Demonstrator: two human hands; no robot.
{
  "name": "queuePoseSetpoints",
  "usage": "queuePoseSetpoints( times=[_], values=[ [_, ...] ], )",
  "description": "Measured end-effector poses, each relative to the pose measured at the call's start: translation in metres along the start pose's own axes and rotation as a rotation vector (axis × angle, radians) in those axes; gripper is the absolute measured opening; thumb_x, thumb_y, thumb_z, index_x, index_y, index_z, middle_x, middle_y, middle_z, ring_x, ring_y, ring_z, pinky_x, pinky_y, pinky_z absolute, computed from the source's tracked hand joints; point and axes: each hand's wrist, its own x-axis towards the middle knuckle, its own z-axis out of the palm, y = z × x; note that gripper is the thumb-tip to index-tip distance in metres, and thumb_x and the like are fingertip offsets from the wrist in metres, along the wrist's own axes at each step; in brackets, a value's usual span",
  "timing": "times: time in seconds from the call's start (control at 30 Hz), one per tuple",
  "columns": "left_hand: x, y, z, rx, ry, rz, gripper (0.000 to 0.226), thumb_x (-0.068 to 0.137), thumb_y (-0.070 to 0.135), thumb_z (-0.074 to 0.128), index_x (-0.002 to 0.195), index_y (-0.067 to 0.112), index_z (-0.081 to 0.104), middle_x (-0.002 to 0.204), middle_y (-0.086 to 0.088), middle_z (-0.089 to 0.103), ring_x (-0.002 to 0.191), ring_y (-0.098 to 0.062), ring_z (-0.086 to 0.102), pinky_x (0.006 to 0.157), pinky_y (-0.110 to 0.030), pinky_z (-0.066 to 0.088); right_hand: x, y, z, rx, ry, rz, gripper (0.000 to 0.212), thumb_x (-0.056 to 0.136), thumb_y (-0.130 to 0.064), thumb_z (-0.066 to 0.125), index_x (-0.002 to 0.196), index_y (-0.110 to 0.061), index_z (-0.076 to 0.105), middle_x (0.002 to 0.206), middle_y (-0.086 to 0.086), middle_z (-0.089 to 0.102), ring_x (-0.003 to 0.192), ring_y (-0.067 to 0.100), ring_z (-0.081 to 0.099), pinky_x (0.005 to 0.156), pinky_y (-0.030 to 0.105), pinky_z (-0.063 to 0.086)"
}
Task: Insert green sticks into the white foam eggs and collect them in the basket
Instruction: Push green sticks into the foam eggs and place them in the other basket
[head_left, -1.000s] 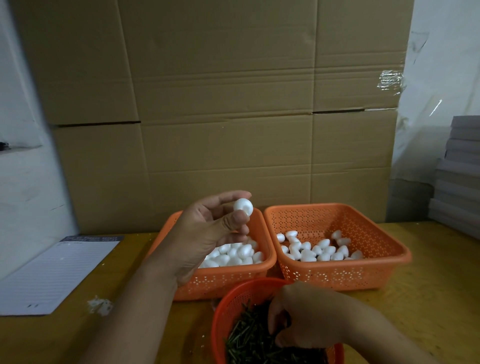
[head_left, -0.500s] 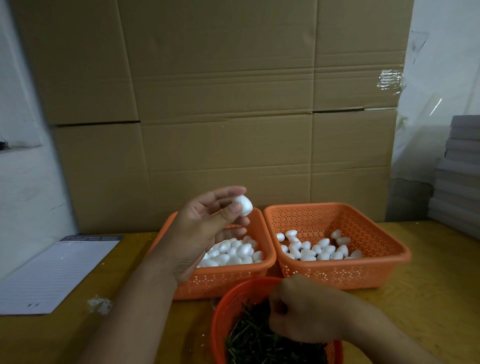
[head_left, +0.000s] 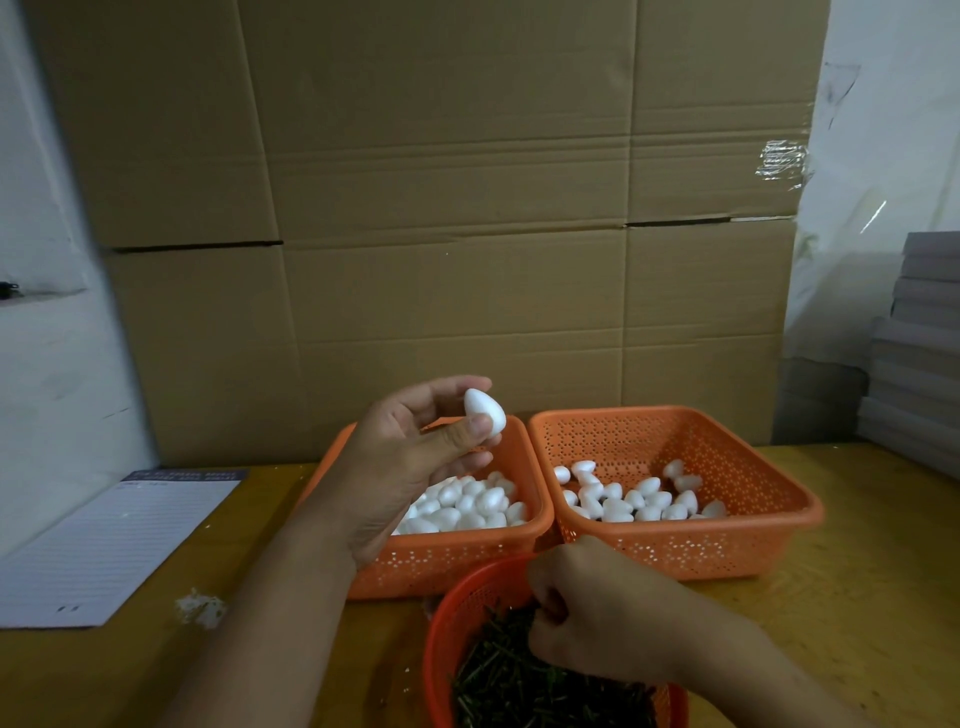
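My left hand (head_left: 410, 462) is raised above the left orange basket (head_left: 467, 564) and pinches a white foam egg (head_left: 485, 410) between thumb and fingers. That basket holds a heap of plain foam eggs (head_left: 467, 504). The right orange basket (head_left: 727, 551) holds several more eggs (head_left: 634, 501). In front stands a round orange basket (head_left: 441, 649) full of green sticks (head_left: 519, 686). My right hand (head_left: 592, 613) sits in it, fingers curled tight, pinching at the sticks; the pinched stick is hidden under the fingers.
A lined notepad (head_left: 104, 545) lies on the wooden table (head_left: 857, 597) at the left, with a crumb of white foam (head_left: 200, 608) near it. Cardboard boxes (head_left: 467, 208) wall off the back. Stacked grey boards (head_left: 919, 338) stand at the right.
My left hand has turned the egg between its fingers, so the pointed end now faces down-right. My right hand has closed into a tighter fist over the sticks and drawn slightly up.
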Motion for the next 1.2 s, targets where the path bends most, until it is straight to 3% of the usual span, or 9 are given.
queuePoseSetpoints(
  times=[0.1, 0.2, 0.37, 0.47, 0.57, 0.73, 0.9, 1.03, 1.2],
  values=[
    [0.0, 0.0, -0.001, 0.062, 0.006, 0.0, 0.041, 0.069, 0.029, 0.083, 0.109, 0.029, 0.077, 0.1, 0.005, 0.075, 0.09, -0.012, 0.07, 0.078, -0.023, 0.056, 0.001, 0.003, -0.001, -0.016, -0.019, 0.033, 0.028, 0.081, -0.018, 0.062, 0.063, -0.027, 0.043, 0.061, -0.01, 0.048, 0.055, 0.004, 0.048, 0.048, 0.021, 0.036],
    [0.0, -0.001, -0.003, 0.126, 0.017, 0.0, 0.036, 0.075, 0.025, 0.079, 0.109, 0.032, 0.076, 0.097, 0.011, 0.073, 0.08, -0.007, 0.065, 0.077, -0.022, 0.055, 0.001, 0.006, 0.0, -0.016, -0.03, 0.05, 0.016, 0.088, -0.025, 0.065, 0.082, -0.032, 0.053, 0.073, -0.014, 0.054, 0.069, -0.01, 0.052, 0.054, 0.015, 0.041],
    [-0.001, 0.0, -0.003, 0.189, -0.003, 0.004, 0.034, 0.073, 0.028, 0.082, 0.107, 0.033, 0.077, 0.099, 0.014, 0.073, 0.091, 0.001, 0.068, 0.075, -0.013, 0.051, 0.002, 0.007, 0.001, 0.06, -0.053, 0.045, 0.01, 0.092, -0.034, 0.067, 0.102, -0.034, 0.066, 0.081, -0.024, 0.057, 0.077, -0.017, 0.053, 0.06, 0.008, 0.04],
    [-0.001, -0.001, -0.002, 0.181, 0.005, 0.001, 0.033, 0.075, 0.027, 0.078, 0.107, 0.034, 0.077, 0.098, 0.013, 0.073, 0.088, 0.0, 0.068, 0.075, -0.014, 0.052, 0.003, 0.006, 0.001, 0.07, -0.084, 0.007, 0.015, 0.093, -0.028, 0.066, 0.106, -0.028, 0.073, 0.085, -0.026, 0.066, 0.075, -0.02, 0.055, 0.066, 0.001, 0.04],
    [0.001, -0.001, -0.001, 0.042, 0.02, -0.016, 0.036, 0.072, 0.032, 0.081, 0.108, 0.029, 0.077, 0.1, 0.002, 0.075, 0.089, -0.009, 0.069, 0.077, -0.019, 0.054, 0.003, 0.006, 0.0, 0.131, -0.089, 0.021, 0.02, 0.095, -0.022, 0.064, 0.112, -0.028, 0.071, 0.078, -0.039, 0.061, 0.075, -0.022, 0.055, 0.068, 0.0, 0.042],
    [0.003, 0.0, -0.001, -0.279, 0.037, -0.08, 0.034, 0.068, 0.026, 0.082, 0.101, 0.017, 0.08, 0.099, -0.011, 0.075, 0.091, -0.017, 0.073, 0.074, -0.022, 0.058, 0.001, 0.006, -0.006, 0.27, -0.113, 0.114, 0.013, 0.096, -0.012, 0.061, 0.1, -0.023, 0.068, 0.086, -0.001, 0.074, 0.072, 0.005, 0.07, 0.064, 0.016, 0.054],
    [0.004, -0.002, -0.004, -0.38, 0.066, -0.133, 0.025, 0.077, 0.021, 0.078, 0.099, 0.012, 0.081, 0.102, -0.011, 0.074, 0.089, -0.018, 0.073, 0.072, -0.024, 0.059, -0.001, 0.004, -0.01, 0.144, -0.148, 0.02, 0.007, 0.093, -0.022, 0.066, 0.093, -0.026, 0.072, 0.081, -0.024, 0.068, 0.078, -0.01, 0.062, 0.068, 0.006, 0.044],
    [0.005, -0.002, -0.005, -0.35, 0.064, -0.136, 0.036, 0.067, 0.026, 0.084, 0.1, 0.013, 0.08, 0.102, -0.011, 0.074, 0.089, -0.017, 0.073, 0.072, -0.024, 0.059, -0.001, 0.002, -0.011, 0.121, -0.181, -0.039, 0.008, 0.091, -0.025, 0.069, 0.096, -0.028, 0.075, 0.101, -0.016, 0.07, 0.092, -0.007, 0.06, 0.077, 0.004, 0.043],
    [0.005, -0.002, -0.003, -0.317, 0.047, -0.141, 0.036, 0.065, 0.026, 0.085, 0.099, 0.016, 0.081, 0.099, -0.011, 0.075, 0.09, -0.018, 0.074, 0.073, -0.023, 0.058, -0.002, 0.004, -0.012, 0.195, -0.211, 0.01, 0.007, 0.091, -0.019, 0.069, 0.093, -0.022, 0.075, 0.087, -0.015, 0.073, 0.079, -0.003, 0.067, 0.072, 0.01, 0.05]
  ],
)
